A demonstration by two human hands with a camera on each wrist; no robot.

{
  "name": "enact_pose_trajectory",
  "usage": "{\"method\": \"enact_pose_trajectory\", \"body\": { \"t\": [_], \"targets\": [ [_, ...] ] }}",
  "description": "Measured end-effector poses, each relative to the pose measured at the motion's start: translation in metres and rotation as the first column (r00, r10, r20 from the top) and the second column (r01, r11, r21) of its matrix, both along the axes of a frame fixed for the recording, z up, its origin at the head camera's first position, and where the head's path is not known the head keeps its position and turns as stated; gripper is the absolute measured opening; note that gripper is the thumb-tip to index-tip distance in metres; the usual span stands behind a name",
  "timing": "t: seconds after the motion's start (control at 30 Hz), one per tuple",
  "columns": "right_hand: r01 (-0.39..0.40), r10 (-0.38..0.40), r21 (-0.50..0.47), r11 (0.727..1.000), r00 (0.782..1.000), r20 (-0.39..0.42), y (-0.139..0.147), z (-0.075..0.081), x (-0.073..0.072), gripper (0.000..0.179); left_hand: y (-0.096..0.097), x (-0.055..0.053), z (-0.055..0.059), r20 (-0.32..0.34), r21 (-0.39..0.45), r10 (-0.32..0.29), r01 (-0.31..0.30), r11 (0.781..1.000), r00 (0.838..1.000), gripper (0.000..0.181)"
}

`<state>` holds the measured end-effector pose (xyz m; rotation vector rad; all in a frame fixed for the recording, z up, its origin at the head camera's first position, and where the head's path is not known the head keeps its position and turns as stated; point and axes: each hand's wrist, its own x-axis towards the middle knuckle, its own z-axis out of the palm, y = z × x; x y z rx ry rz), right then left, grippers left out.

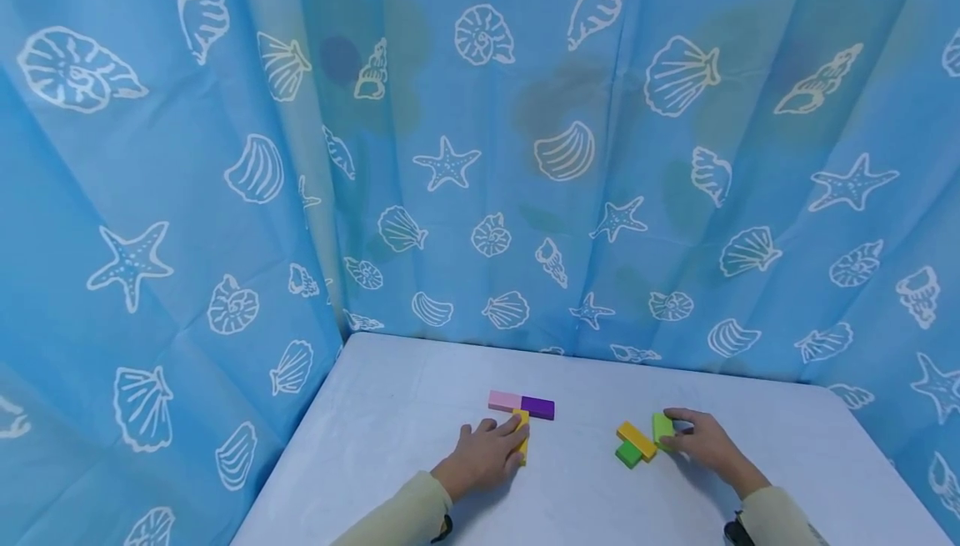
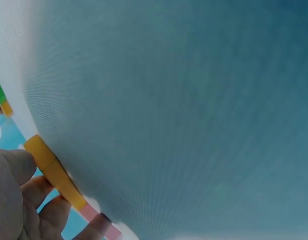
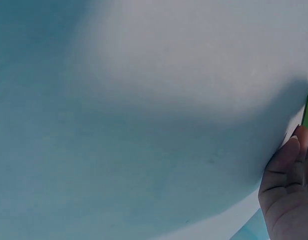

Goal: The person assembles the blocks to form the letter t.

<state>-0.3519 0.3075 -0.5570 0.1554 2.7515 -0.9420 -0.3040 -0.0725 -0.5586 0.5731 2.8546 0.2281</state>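
My left hand [image 1: 489, 453] grips a yellow block [image 1: 522, 451], thumb near one end and fingers along its side. In the left wrist view a seam crosses the yellow piece [image 2: 64, 183], so it looks like two blocks end to end. Its far end meets a pink block [image 1: 505, 401], which lies in line with a purple block [image 1: 537, 408]. On the right, my right hand [image 1: 703, 443] pinches a light green block [image 1: 663, 429] between thumb and fingers. Close to its left lie a yellow-orange block [image 1: 636, 440] and a darker green block [image 1: 628, 453], touching each other.
The blocks lie on a table with a white cover [image 1: 390, 396]. A blue curtain [image 1: 480, 196] printed with shells and starfish hangs behind the table and along its left side.
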Motion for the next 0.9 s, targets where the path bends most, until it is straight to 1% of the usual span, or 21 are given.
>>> {"method": "enact_pose_trajectory", "body": {
  "t": [0.2, 0.4, 0.5, 0.7, 0.9],
  "targets": [
    [-0.006, 0.006, -0.011, 1.0, 1.0, -0.006, 0.0, -0.003, -0.005, 0.07, 0.0, -0.001, -0.001, 0.02, -0.011, -0.01, 0.011, 1.0, 1.0, 0.053],
    [-0.019, 0.02, 0.013, 1.0, 0.999, -0.028, -0.002, 0.0, -0.012, 0.071, 0.0, -0.004, -0.002, 0.021, -0.017, 0.0, 0.0, 1.0, 1.0, 0.053],
    [-0.015, 0.016, 0.018, 1.0, 0.999, -0.034, -0.005, 0.002, -0.015, 0.072, -0.001, -0.004, -0.003, 0.016, -0.013, 0.001, -0.001, 1.0, 1.0, 0.053],
    [0.006, -0.005, 0.03, 1.0, 0.999, -0.04, -0.011, 0.002, -0.016, 0.069, -0.001, -0.001, 0.0, 0.027, -0.006, -0.023, 0.024, 1.0, 0.999, 0.053],
    [0.017, -0.016, 0.01, 1.0, 0.999, -0.044, -0.021, 0.006, -0.026, 0.067, -0.002, -0.003, 0.001, 0.015, -0.012, -0.018, 0.018, 1.0, 1.0, 0.053]
  ]
}}
